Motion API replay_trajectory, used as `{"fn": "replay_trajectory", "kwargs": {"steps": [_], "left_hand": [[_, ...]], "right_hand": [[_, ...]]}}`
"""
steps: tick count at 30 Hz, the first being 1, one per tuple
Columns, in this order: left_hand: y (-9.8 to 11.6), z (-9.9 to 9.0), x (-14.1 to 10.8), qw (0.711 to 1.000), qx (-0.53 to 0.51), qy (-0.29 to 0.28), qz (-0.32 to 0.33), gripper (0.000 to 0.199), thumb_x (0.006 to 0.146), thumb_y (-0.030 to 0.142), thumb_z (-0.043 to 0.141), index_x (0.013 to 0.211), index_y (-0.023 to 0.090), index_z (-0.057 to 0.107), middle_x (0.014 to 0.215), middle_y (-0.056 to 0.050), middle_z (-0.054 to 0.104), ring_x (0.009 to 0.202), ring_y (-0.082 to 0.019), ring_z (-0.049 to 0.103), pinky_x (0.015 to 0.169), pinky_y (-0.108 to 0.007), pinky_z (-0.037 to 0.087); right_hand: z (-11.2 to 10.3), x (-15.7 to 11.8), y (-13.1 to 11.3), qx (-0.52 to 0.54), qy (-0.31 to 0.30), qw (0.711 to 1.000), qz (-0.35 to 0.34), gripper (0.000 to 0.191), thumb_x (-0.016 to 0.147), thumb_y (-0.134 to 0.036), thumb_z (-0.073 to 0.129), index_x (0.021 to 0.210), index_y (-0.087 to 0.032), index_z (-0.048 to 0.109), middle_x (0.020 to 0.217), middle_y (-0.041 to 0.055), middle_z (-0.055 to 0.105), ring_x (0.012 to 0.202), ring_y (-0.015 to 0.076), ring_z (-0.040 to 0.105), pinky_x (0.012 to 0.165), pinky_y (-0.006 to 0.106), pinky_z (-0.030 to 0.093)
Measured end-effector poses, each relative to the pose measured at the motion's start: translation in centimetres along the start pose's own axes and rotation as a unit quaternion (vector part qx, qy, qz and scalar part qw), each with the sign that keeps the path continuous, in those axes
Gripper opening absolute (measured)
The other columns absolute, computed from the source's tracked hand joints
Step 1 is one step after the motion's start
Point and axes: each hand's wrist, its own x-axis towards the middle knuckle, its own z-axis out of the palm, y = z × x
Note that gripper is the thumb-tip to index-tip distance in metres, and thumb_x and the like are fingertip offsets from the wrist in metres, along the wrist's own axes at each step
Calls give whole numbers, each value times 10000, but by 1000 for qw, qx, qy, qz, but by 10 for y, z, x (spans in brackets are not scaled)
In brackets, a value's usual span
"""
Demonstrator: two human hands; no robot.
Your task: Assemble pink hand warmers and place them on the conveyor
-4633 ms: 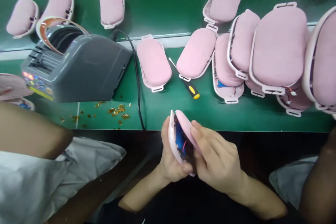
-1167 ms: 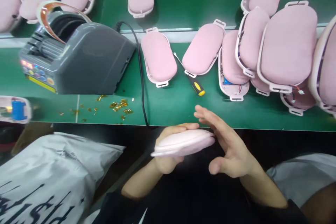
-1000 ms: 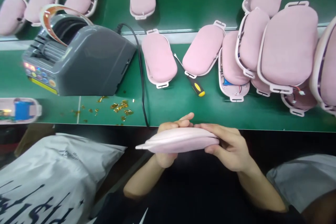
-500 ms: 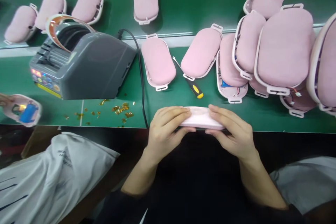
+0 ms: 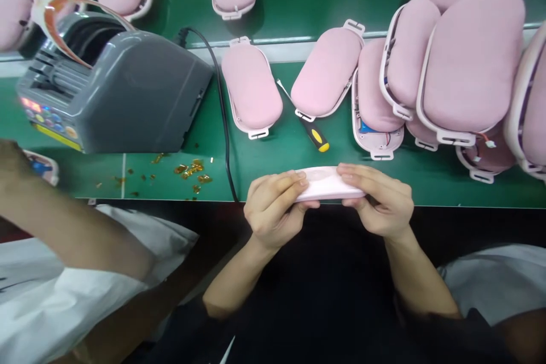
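Between my two hands, at the front edge of the green bench, is a pale pink plastic casing, seen nearly edge-on. My left hand grips its left end, fingers on top and thumb below. The right end is pinched the same way by my right hand. Beyond the hands lies a screwdriver with a black and yellow handle. Its shaft passes by a padded pink unit, and another pink unit rests to the left of it.
A grey tape dispenser with a lit display stands at the left, its black cable running to the bench edge. Gold tape scraps lie before it. Stacked pink units fill the right. A co-worker's arm reaches in from the left.
The camera view has shifted, so bench items sit higher and some farther left. The co-worker's arm has come into view at the left. Both my hands still hold the casing, now slightly tilted.
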Motion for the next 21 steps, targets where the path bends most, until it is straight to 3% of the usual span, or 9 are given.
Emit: {"fn": "replay_trajectory", "kwargs": {"steps": [3,7,10,12,14,17,19,21], "left_hand": [[0,3,-1,1000,1,4,-3,201,953,348,806,1069,189,763,983,-66,839,919,-248,823,831,-363,614],[1,6,-7,999,16,34,8,175,957,342,800,1053,199,769,979,-62,842,888,-245,824,816,-368,610],[0,3,-5,1000,4,18,-3,187,931,324,828,1069,206,780,1015,-68,845,925,-251,820,846,-373,616],[-4,-2,4,999,-6,-13,-35,199,925,316,834,1083,204,791,1048,-71,844,966,-248,813,872,-360,625],[-11,-8,18,996,-8,-43,-79,180,951,328,806,1066,189,804,1018,-57,847,917,-224,809,825,-320,633],[-21,-20,39,976,-50,-147,-155,263,1009,400,724,1001,153,818,913,-35,846,779,-194,790,677,-265,621],[-22,-26,47,948,-92,-234,-196,338,1018,469,694,1007,156,821,924,-45,849,786,-209,798,665,-268,633],[-17,-30,49,933,-121,-280,-189,425,1035,540,639,1163,165,793,1123,-100,838,983,-260,814,802,-329,672]], "right_hand": [[1,4,0,13,-11,1000,15,431,919,-121,801,1334,-220,745,1210,97,813,1137,255,790,994,401,678],[2,8,-2,20,21,1000,3,364,933,-111,777,1271,-245,767,1133,58,833,1111,237,799,975,385,682],[-4,9,-3,3,-13,1000,-1,336,978,-139,735,1299,-239,740,1157,64,826,1150,227,784,1011,384,664],[-11,6,-3,-32,-60,998,0,448,987,-212,749,1424,-250,657,1337,100,759,1274,246,725,1082,433,631],[-18,-3,-4,-109,-91,990,-6,622,956,-257,794,1531,-291,559,1577,126,581,1451,298,588,1170,524,563],[-21,-22,-6,-243,-67,967,-43,685,877,-176,856,1483,-366,601,1743,69,330,1597,358,366,1238,592,475],[-21,-33,-8,-277,-34,957,-78,623,840,-159,884,1378,-397,677,1691,29,414,1574,354,380,1219,561,491],[-20,-37,-11,-252,-14,964,-85,524,844,-257,909,1314,-376,708,1503,49,616,1442,333,537,1164,531,527]]}}
